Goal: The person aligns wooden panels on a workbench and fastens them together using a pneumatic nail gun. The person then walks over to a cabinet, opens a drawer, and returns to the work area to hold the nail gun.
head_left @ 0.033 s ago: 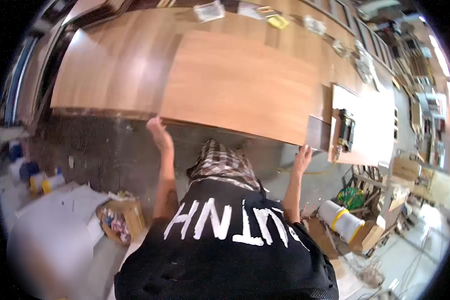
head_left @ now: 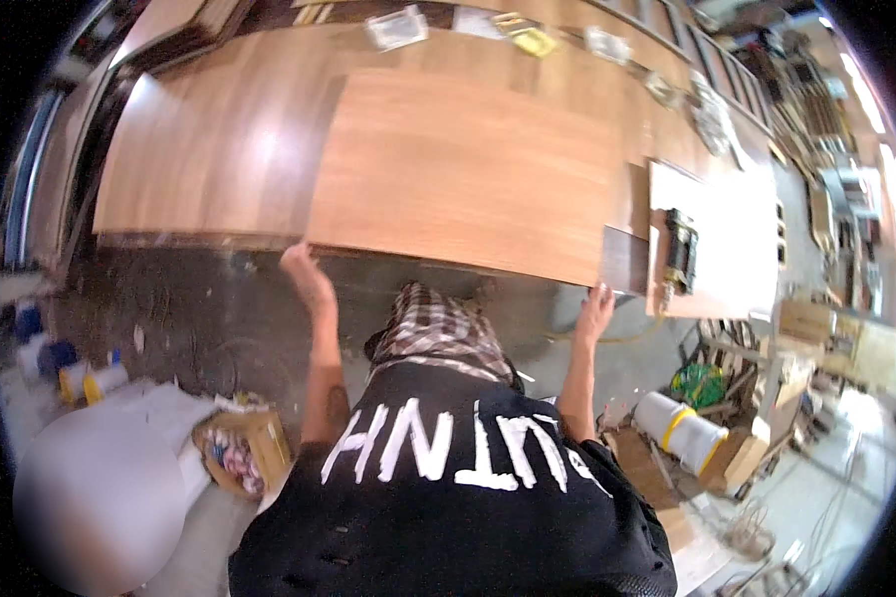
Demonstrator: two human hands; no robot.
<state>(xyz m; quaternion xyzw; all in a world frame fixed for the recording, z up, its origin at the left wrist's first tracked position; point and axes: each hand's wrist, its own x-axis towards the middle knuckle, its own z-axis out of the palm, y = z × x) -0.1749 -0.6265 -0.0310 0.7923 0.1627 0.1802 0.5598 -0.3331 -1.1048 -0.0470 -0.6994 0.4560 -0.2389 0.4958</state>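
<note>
A flat rectangular wood-grain panel (head_left: 468, 169) lies on a larger wood-grain sheet (head_left: 219, 149) in front of me. At the panel's near left corner, my left hand (head_left: 307, 271) is closed on the edge, its fingers partly hidden. My right hand (head_left: 595, 308) grips the near right corner, fingertips on the top face and the rest of the hand below the edge. Beside that corner lies a dark strip of board (head_left: 625, 261). Further right, a black power tool (head_left: 681, 251), like a nail gun, rests on a white board (head_left: 732, 244).
Small clear plastic packets (head_left: 396, 28) and a yellow item (head_left: 534, 41) lie along the far edge. A thin hose (head_left: 622, 340) hangs below the right end. On the floor stand an open cardboard box (head_left: 269, 448), white buckets (head_left: 682, 428) and a green coil (head_left: 699, 384).
The view has shifted slightly, so the panel and table sit a little further left. Both hands stay at the panel's near corners.
</note>
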